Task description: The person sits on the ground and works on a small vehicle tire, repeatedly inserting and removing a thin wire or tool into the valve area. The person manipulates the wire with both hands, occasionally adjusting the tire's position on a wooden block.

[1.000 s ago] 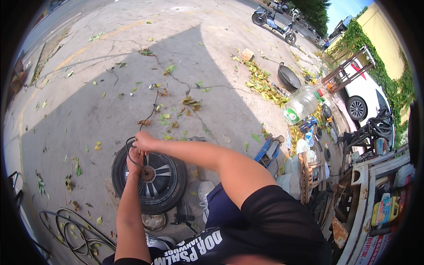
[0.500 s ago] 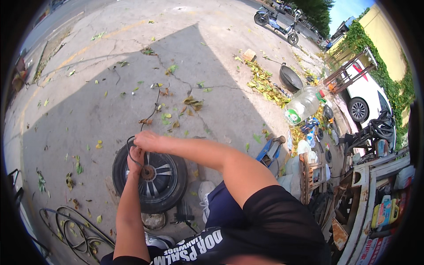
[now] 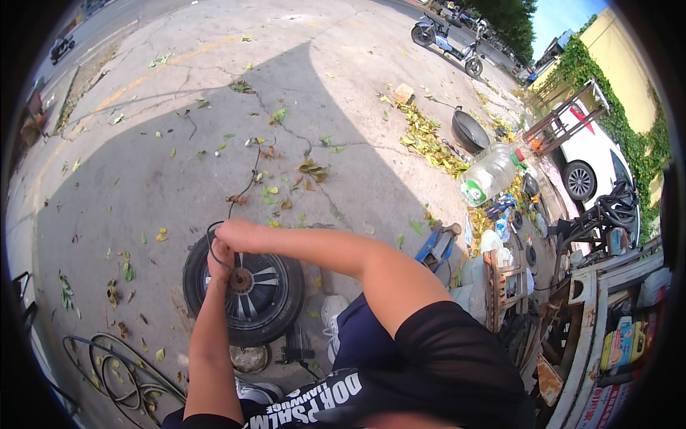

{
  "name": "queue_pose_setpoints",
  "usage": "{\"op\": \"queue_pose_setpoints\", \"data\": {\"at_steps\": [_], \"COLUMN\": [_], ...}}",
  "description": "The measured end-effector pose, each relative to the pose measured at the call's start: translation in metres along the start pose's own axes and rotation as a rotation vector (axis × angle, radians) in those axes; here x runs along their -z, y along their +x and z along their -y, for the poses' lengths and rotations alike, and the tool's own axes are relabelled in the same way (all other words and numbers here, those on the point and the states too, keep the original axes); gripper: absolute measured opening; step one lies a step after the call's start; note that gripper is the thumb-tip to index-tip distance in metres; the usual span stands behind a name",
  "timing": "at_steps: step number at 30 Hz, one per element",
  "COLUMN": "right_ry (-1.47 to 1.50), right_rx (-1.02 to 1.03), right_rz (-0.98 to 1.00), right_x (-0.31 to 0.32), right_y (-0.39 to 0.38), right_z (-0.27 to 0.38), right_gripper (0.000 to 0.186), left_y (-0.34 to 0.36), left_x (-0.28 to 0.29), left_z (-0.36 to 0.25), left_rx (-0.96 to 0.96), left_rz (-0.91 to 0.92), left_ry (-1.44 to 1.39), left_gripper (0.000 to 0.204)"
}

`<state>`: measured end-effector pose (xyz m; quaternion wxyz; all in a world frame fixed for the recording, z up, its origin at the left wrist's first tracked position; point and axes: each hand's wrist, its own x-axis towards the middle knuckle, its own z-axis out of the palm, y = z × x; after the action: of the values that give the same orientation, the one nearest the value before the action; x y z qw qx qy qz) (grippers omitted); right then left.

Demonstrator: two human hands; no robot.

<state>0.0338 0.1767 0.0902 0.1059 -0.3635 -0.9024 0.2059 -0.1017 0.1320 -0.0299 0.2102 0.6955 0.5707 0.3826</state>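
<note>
both hands are on the small scooter wheel [image 3: 246, 297], which lies flat on the cracked concrete pavement [image 3: 214, 107] right in front of the person's knees. open ground on the far side: a wide stretch of pavement, shaded close in and sunlit beyond, with only scattered dry leaves [image 3: 311, 170] and a thin crack line running away from the wheel. the near side is tight: a sneaker [image 3: 330, 314] sits just right of the tyre, a small round tin [image 3: 250, 357] and a dark metal tool [image 3: 294, 350] lie just below it, and coiled hose [image 3: 121, 375] loops at the lower left. the right side is crowded: a blue stand [image 3: 432, 247], a wooden crate [image 3: 504, 286], a big clear water jug [image 3: 489, 175], a dark pan [image 3: 469, 131], then a white car [image 3: 593, 157] by the green wall. a scooter [image 3: 446, 39] is parked far off at the top.

the wheel itself: fat black tyre, dark spoked rim with silvery edges, a rusty hub in the middle. the left hand [image 3: 220, 254] is closed around a thin black cable [image 3: 211, 239] looping up at the wheel's far edge. the right hand [image 3: 236, 232] reaches across, curled over that same far edge just beside the cable; whether it grips anything, can't tell.
</note>
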Motion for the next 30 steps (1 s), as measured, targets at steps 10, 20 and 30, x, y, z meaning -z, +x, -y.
{"op": "queue_pose_setpoints", "data": {"at_steps": [10,20,30], "right_ry": [-0.094,0.406,0.113], "right_rx": [0.107,-0.512,-0.102], "right_rz": [0.197,0.265,-0.037], "right_x": [0.009,0.018,-0.014], "right_y": [0.003,0.012,0.018], "right_z": [-0.015,0.007,-0.019], "right_gripper": [0.012,0.026,0.018], "left_y": [0.003,-0.003,0.003], "left_x": [0.014,0.031,0.012], "left_z": [-0.026,-0.020,-0.009], "left_rx": [0.055,0.123,-0.025], "left_rz": [0.098,0.137,0.064], "left_ry": [0.093,0.099,0.088], "left_gripper": [0.023,0.022,0.021]}}
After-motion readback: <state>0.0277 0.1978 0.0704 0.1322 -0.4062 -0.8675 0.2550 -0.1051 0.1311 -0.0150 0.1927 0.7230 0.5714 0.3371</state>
